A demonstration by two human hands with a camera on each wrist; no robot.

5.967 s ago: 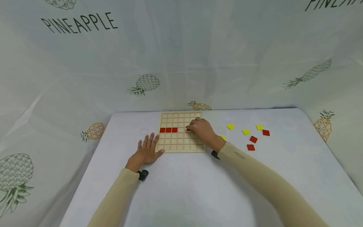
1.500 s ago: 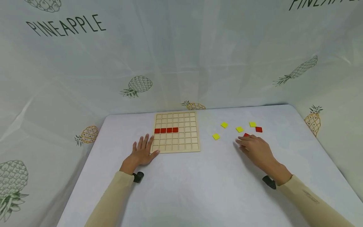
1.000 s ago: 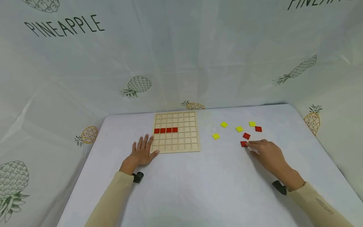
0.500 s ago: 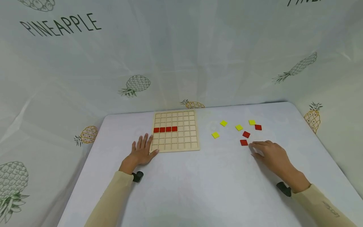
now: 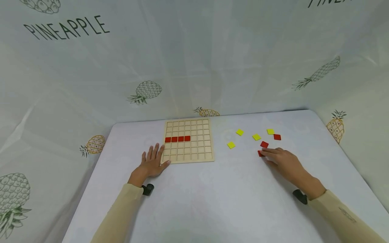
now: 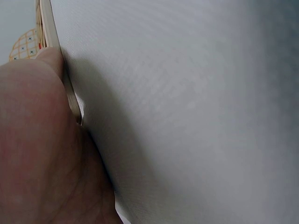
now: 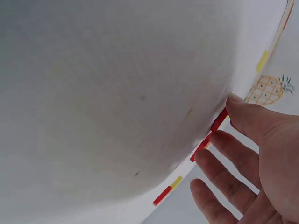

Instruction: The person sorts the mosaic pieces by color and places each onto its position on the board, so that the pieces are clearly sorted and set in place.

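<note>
My left hand (image 5: pixel 150 166) lies flat with fingers spread on the table. Its index finger and thumb touch the lower left corner of a pale wooden grid board (image 5: pixel 200 157). Several red square tiles (image 5: pixel 181 138) sit side by side in one row of the board, from its left edge to near the middle. My right hand (image 5: pixel 287 166) reaches over the nearest loose red tile (image 5: pixel 259 153), with fingertips covering its right part. In the right wrist view, thumb and index finger stand at either end of that red tile (image 7: pixel 219 120); the other fingers are loosely extended.
Two more red tiles (image 5: pixel 264 144) lie just beyond my right hand, one against a yellow tile (image 5: pixel 270 131). Several yellow tiles (image 5: pixel 231 145) are scattered between board and hand. A pineapple-print curtain (image 5: pixel 188 67) rises behind the white table (image 5: pixel 194 202).
Since the earliest frame a further red tile has joined the row and my right hand has left the board. In the last half second it moved slightly left, back over the nearest red tile.
</note>
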